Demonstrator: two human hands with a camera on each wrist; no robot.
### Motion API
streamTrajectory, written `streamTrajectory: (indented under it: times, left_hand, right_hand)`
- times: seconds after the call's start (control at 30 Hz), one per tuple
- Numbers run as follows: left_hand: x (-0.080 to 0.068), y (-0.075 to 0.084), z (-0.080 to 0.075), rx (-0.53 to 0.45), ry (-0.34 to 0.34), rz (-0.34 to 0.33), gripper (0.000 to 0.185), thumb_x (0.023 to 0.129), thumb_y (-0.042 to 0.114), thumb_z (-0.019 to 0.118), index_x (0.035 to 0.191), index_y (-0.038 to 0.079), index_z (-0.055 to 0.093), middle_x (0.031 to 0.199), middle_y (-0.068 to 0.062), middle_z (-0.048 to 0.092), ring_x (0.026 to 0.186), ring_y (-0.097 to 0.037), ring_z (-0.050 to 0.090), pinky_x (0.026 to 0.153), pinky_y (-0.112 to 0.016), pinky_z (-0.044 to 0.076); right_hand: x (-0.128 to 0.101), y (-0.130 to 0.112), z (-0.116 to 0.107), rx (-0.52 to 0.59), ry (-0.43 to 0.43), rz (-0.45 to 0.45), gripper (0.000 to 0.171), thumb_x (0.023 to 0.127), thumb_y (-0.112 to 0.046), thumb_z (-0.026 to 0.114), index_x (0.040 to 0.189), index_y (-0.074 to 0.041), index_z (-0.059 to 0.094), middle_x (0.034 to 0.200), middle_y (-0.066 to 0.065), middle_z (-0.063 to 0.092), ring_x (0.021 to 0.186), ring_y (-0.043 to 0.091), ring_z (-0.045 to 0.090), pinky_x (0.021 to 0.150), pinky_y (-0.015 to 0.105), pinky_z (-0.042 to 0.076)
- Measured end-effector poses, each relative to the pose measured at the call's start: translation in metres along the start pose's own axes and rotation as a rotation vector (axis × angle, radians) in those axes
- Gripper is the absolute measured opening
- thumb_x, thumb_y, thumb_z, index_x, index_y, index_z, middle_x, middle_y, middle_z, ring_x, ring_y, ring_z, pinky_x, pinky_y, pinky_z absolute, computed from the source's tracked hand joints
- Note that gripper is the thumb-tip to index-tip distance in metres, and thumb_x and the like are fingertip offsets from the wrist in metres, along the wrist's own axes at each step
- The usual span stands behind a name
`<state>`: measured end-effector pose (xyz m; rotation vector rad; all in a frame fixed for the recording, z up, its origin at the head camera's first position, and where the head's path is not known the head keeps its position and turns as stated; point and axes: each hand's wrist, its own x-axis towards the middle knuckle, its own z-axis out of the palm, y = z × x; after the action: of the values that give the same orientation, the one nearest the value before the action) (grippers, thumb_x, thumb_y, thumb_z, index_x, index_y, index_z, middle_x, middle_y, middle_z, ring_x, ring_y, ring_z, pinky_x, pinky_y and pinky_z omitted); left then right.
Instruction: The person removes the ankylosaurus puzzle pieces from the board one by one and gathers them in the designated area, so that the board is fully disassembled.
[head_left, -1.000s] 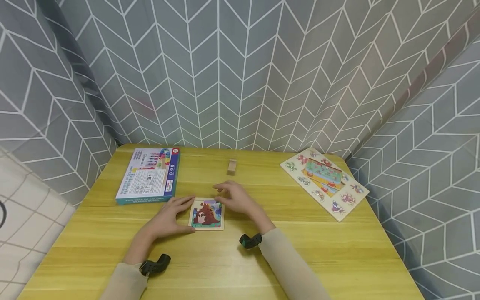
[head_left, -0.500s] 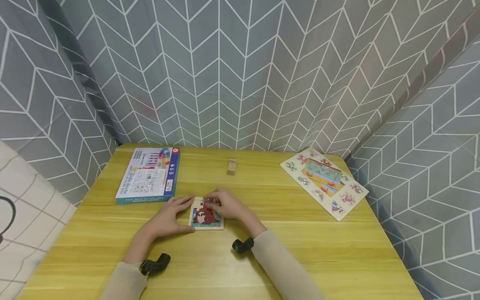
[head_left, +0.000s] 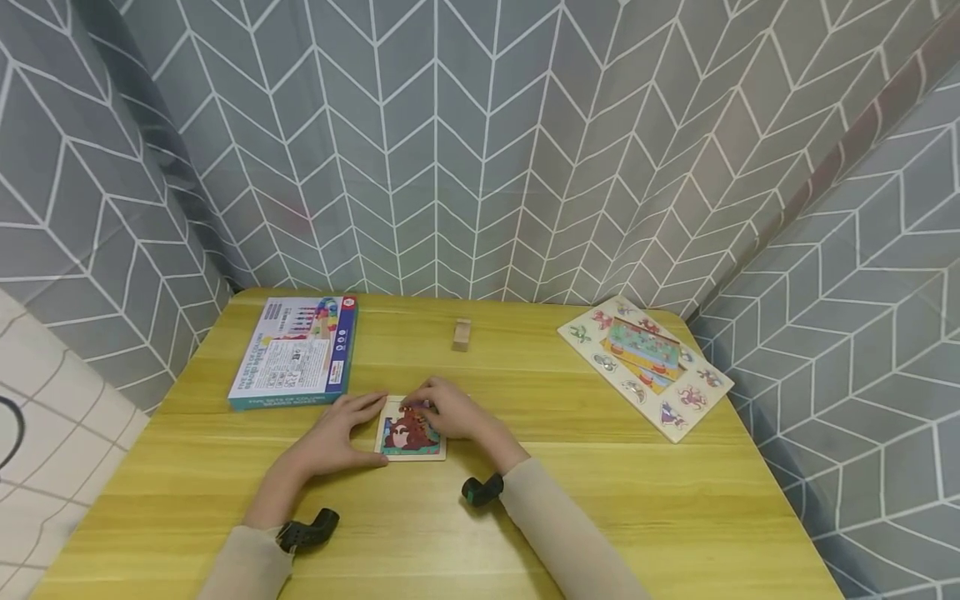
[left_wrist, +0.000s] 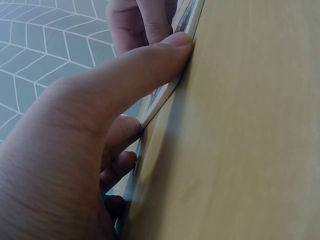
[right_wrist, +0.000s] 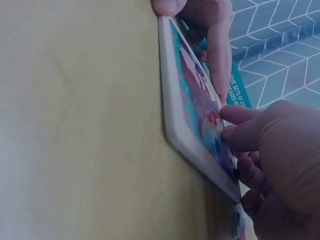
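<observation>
A small square jigsaw puzzle [head_left: 411, 435] with a pale wooden rim and a brown animal picture lies flat on the table. On its left side my left hand [head_left: 337, 440] holds it, thumb at the near corner and forefinger at the far corner. In the left wrist view the thumb [left_wrist: 175, 47] presses against the rim. My right hand [head_left: 453, 410] reaches over the upper right of the puzzle. Its thumb and forefinger [right_wrist: 240, 114] pinch a puzzle piece at the picture's surface; the fingers mostly hide that piece.
A boxed bead set [head_left: 292, 352] lies at the back left. Near the back edge stands a small wooden block [head_left: 461, 334]. A pale board with animal pictures [head_left: 671, 417] lies at the right, with colourful cards [head_left: 645, 346] on it. A patterned curtain [head_left: 465, 167] hangs behind the table.
My right hand has moved left, from the puzzle's upper right corner onto its picture, and its fingers have come down on the surface. The left hand has kept its place.
</observation>
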<state>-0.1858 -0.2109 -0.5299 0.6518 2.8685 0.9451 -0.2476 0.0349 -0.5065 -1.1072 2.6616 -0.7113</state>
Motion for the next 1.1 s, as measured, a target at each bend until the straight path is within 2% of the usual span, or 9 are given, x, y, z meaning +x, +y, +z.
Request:
streamTrajectory:
  times: [0.33, 0.67, 0.97, 1.1]
  left_hand:
    - [-0.001, -0.001, -0.003, -0.010, -0.006, -0.019, 0.102, 0.069, 0.065, 0.080, 0.152, 0.021, 0.041, 0.158, 0.001, 0.036, 0.135, -0.027, 0.032, 0.106, -0.062, 0.033]
    - [-0.001, -0.002, -0.002, -0.008, -0.010, -0.024, 0.102, 0.069, 0.067, 0.078, 0.152, 0.022, 0.041, 0.158, 0.001, 0.036, 0.137, -0.029, 0.030, 0.107, -0.063, 0.032]
    - [-0.002, -0.003, 0.002, -0.006, 0.001, 0.002, 0.101, 0.069, 0.067, 0.078, 0.151, 0.018, 0.043, 0.157, -0.003, 0.038, 0.138, -0.033, 0.032, 0.106, -0.065, 0.032]
    - [-0.002, -0.002, 0.001, -0.025, -0.004, -0.015, 0.102, 0.069, 0.067, 0.078, 0.151, 0.020, 0.043, 0.158, -0.001, 0.037, 0.138, -0.032, 0.030, 0.107, -0.064, 0.031]
  right_hand:
    - [0.004, -0.006, -0.005, 0.015, -0.037, 0.012, 0.027, 0.102, -0.016, 0.054, 0.121, -0.023, 0.072, 0.108, -0.002, 0.059, 0.087, 0.008, 0.051, 0.070, 0.020, 0.044]
    - [0.006, -0.009, -0.004, 0.015, -0.053, 0.060, 0.026, 0.100, -0.018, 0.058, 0.121, -0.025, 0.071, 0.117, 0.001, 0.059, 0.096, 0.010, 0.053, 0.079, 0.024, 0.046]
    - [0.005, -0.011, -0.006, 0.002, -0.076, 0.078, 0.026, 0.095, -0.020, 0.064, 0.119, -0.026, 0.071, 0.111, -0.001, 0.058, 0.091, 0.010, 0.050, 0.077, 0.024, 0.044]
    - [0.004, -0.013, -0.006, -0.003, -0.073, 0.094, 0.026, 0.096, -0.020, 0.064, 0.120, -0.026, 0.070, 0.112, 0.000, 0.057, 0.092, 0.011, 0.050, 0.078, 0.025, 0.045]
